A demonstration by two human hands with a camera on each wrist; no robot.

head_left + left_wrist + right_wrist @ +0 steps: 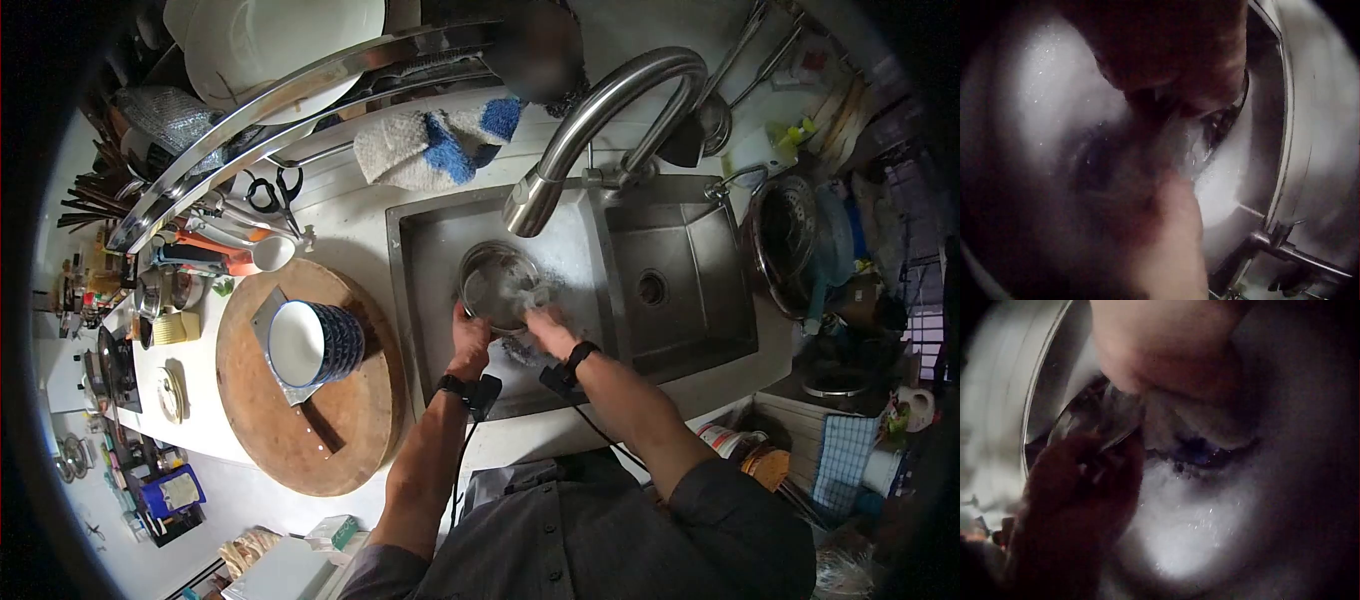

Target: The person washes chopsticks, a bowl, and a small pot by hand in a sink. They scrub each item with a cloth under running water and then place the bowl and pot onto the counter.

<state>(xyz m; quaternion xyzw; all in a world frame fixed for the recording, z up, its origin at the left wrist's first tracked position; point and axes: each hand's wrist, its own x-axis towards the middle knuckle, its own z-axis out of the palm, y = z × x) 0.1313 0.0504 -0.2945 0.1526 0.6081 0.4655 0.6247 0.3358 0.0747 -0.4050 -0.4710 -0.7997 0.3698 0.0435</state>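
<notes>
A round metal bowl (482,268) is held tilted in the left basin of the sink, with splashing water inside it. My left hand (470,343) grips its near-left rim; the right wrist view shows the bowl edge (1079,406) above those fingers. My right hand (548,332) is at the bowl's near-right side, its fingertips reaching in among pale splashes. In the right wrist view this hand (1160,347) lies over the rim, its fingers blurred and dim. I cannot tell whether they hold anything. Something dark with blue shows beneath them.
A curved faucet (540,190) overhangs the left basin; an adjoining right basin (690,290) has a drain. To the left, blue-patterned bowls (335,345) and a cleaver (315,430) sit on a round wooden board (250,400). A blue-and-white towel (430,150) lies behind the sink.
</notes>
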